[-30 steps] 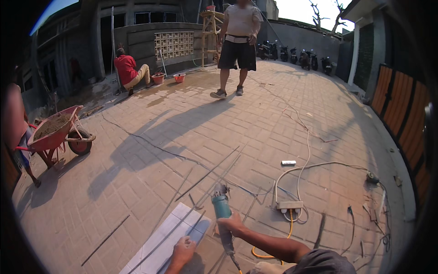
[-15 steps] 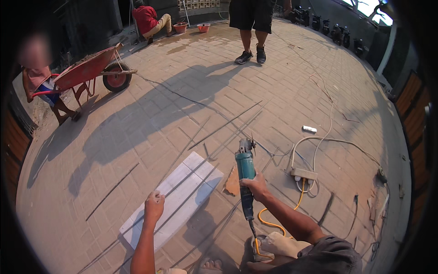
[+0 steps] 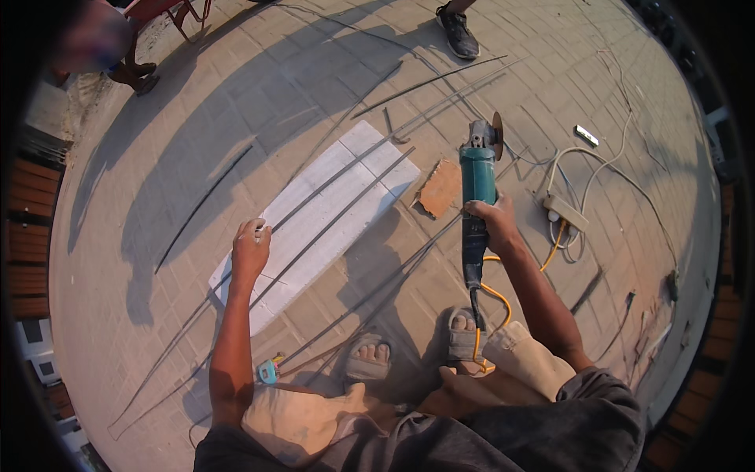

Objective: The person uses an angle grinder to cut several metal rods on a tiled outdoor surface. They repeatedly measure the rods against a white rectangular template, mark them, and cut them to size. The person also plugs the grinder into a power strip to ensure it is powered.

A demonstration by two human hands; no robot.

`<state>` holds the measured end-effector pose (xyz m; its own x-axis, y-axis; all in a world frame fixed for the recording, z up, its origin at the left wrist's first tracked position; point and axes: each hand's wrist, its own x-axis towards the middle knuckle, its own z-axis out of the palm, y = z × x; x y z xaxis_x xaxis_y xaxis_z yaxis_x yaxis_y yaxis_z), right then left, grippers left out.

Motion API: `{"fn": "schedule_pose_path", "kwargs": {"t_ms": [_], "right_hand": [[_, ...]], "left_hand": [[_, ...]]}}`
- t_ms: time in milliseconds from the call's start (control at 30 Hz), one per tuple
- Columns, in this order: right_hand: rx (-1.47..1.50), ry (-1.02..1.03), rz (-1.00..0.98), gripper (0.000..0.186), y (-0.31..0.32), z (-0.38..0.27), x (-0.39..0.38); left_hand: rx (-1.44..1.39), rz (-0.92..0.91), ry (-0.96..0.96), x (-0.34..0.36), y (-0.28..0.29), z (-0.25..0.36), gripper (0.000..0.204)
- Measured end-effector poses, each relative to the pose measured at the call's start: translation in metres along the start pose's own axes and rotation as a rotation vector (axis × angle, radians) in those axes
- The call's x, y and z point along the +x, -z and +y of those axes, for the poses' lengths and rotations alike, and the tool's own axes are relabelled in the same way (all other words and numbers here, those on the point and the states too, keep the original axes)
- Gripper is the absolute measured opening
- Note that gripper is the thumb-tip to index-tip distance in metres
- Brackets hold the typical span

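My right hand grips a green and black angle grinder, holding it up off the ground with its disc at the far end. A yellow cord hangs from the grinder's near end. My left hand is closed at the left edge of a long pale block; a small whitish bit shows at its fingers, too little to name. Two thin steel rods lie lengthwise across the block, one running under or beside my left hand. The disc is apart from the rods.
An orange-brown tile piece lies right of the block. Farther right are a power strip and loose cables. A teal tape measure lies near my sandalled feet. Ahead stands another person's shoe; a person and red wheelbarrow are far left.
The view has tipped downward, showing my feet and the tape measure. The grinder has turned, so its disc shows more fully. The person ahead has stepped; my left hand stays by the block.
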<state>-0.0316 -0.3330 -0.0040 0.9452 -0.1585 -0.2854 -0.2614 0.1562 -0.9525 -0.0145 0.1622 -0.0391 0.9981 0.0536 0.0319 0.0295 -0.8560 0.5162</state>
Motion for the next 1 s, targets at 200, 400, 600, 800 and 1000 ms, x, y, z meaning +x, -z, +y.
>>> {"fn": "schedule_pose_path", "kwargs": {"t_ms": [200,400,600,800,1000], "right_hand": [[0.081,-0.054,0.041,0.047,0.003,0.003,-0.007],[0.073,-0.067,0.085,0.044,0.027,0.011,-0.009],[0.189,-0.063,0.139,0.040,0.028,0.009,-0.013],[0.157,-0.065,0.161,0.039,0.041,0.018,-0.015],[0.204,-0.103,0.201,0.036,0.040,0.020,-0.017]], "left_hand": [[0.009,-0.036,-0.021,0.004,-0.014,0.024,0.027],[0.040,-0.056,0.000,-0.001,-0.011,0.023,0.025],[0.080,-0.020,0.007,-0.002,-0.008,0.013,0.023],[0.082,-0.022,-0.038,-0.001,-0.013,0.017,0.022],[0.088,-0.036,-0.046,-0.004,-0.019,0.005,0.021]]}}
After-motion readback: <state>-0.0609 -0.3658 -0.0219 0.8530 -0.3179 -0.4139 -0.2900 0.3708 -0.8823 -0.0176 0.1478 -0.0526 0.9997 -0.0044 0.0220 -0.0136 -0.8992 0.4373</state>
